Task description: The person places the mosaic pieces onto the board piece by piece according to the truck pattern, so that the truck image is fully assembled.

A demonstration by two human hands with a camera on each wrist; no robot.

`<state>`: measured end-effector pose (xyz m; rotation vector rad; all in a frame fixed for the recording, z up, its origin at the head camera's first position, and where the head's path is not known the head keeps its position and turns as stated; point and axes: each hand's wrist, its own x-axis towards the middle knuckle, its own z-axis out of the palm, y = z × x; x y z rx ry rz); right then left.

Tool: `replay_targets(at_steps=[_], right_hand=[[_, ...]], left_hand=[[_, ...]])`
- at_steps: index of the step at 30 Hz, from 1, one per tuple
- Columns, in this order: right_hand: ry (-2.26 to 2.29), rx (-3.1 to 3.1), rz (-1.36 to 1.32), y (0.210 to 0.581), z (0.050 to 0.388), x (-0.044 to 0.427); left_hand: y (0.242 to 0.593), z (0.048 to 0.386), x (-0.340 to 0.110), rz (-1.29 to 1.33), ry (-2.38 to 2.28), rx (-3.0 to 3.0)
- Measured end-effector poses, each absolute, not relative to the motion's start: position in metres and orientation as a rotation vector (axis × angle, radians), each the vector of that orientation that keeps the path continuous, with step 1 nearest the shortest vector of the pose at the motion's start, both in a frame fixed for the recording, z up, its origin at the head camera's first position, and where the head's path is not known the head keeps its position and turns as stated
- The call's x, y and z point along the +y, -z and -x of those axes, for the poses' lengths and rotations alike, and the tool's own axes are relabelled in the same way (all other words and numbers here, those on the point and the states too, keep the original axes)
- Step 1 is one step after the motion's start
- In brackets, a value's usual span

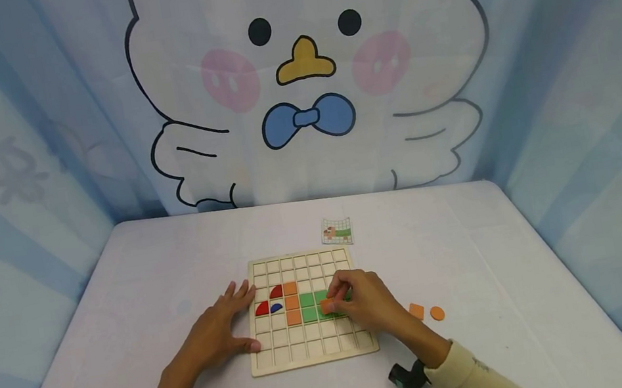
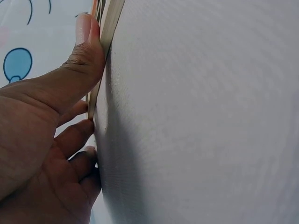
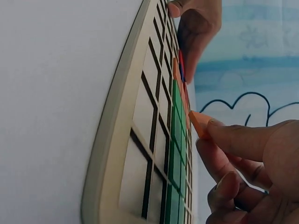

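Note:
A wooden grid board (image 1: 314, 350) lies on the table, with red, orange, green and blue pieces in its cells. My right hand (image 1: 364, 299) pinches an orange tile (image 3: 200, 122) between thumb and fingers, just above the green tiles (image 1: 308, 307). Part of the green area is hidden behind that hand. At the board's left edge rests my left hand (image 1: 219, 329), fingers spread and thumb touching the rim (image 2: 111, 23). Two red pieces (image 1: 276, 292) and a blue piece (image 1: 276, 307) sit left of the column of orange tiles (image 1: 292, 303).
A small pattern card (image 1: 337, 231) lies behind the board. Right of the right hand are a loose orange square tile (image 1: 417, 310) and an orange round piece (image 1: 437, 313). Curtains with a cartoon print (image 1: 317, 153) stand at the back and both sides of the white table (image 1: 474, 250).

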<state>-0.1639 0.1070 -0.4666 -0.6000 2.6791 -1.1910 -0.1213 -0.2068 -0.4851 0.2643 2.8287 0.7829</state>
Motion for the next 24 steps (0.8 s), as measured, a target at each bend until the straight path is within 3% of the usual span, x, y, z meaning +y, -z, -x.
replay_targets(at_steps=[24], right_hand=[[1.201,2.604,0.703,0.471,0.165,0.040]], left_hand=[[0.485,0.122,-0.209,-0.288,-0.789,2.824]])
